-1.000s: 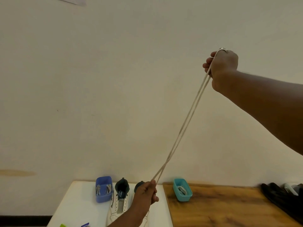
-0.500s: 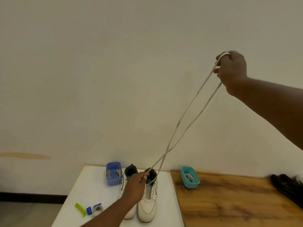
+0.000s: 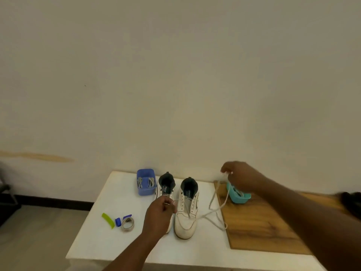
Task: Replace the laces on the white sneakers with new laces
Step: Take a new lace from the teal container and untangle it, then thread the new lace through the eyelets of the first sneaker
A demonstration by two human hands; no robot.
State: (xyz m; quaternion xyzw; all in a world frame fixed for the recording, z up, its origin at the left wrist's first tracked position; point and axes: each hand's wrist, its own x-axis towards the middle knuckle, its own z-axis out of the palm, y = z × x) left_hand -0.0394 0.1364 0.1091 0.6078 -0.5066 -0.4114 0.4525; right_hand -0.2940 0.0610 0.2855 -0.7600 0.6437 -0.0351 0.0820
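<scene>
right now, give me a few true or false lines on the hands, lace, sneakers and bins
1. The left hand pinches one end of the lace. True.
2. Both sneakers are fully laced. False: the left sneaker shows bare eyelets, and the right sneaker has only the lace at its lowest eyelets.
3. The right hand holds the lace above the teal bin. True.
4. The blue bin sits on the wooden board. False: it stands on the white table, left of the sneakers.
5. The lace is pulled tight. False: it sags and lies in loops across the table and the wooden board.
</scene>
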